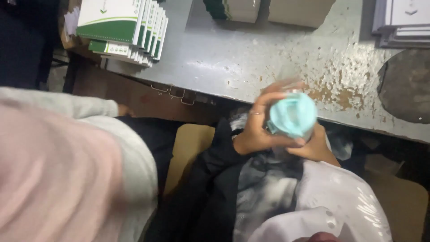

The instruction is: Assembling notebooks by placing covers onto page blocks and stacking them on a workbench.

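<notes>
Hands meet just below the near edge of a worn grey table (251, 58), over the person's lap. The left hand (255, 130) wraps its fingers around the side of a clear bottle with a pale teal cap (293, 115), closed on it, a ring showing on one finger. The right hand (316, 145) cups the bottle from below and the far side, also closed on it. The bottle points its cap toward the camera, so its body is mostly hidden behind cap and fingers.

It looks light and stiff, smooth plastic that could slip; the ribbed-looking cap and the shoulder under it seem the surest places to hold, though blur makes the ribbing uncertain. Whether it holds liquid cannot be told.

On the table's far left lies a stack of green-and-white booklets (123, 27); brown boxes (298, 11) and grey sheets (401, 22) are cut off at the top edge. Another person's pale sleeve (67, 148) fills the lower left, blurred, its hand barely visible
</notes>
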